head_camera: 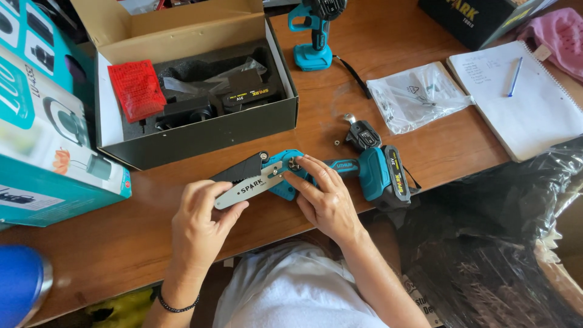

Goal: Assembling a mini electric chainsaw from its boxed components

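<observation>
Reddish-brown wood makes up the desk point(388, 73), seen from above with the person seated at its near edge. Left hand point(200, 228) curls around the free end of the silver guide bar point(252, 188), thumb and fingers closed on it. Right hand point(325, 197) lies on the body of the mini chainsaw point(370, 173), fingers half bent, fingertips point(303, 163) touching the round metal nut point(294, 163) where the bar meets the housing. The saw lies flat along the near edge: teal plastic body, black toothed guard above the bar, black battery block at its right end, which nearly reaches the desk's edge. One black cover piece point(363, 135) with a metal knob sits just behind the saw.

Further back, one open black cardboard box point(200, 130) holds dark foam, black parts and one red packet point(136, 90). At the far edge stands a second teal tool point(313, 33). Right of centre lies one clear plastic bag point(416, 94), then one spiral notebook point(525, 100) with a single blue pen point(515, 77) at the right edge. One teal and white carton point(45, 130) fills the left edge. Bare wood lies between the saw and the box; the near left corner has open room, apart from one blue cylinder point(21, 285).
</observation>
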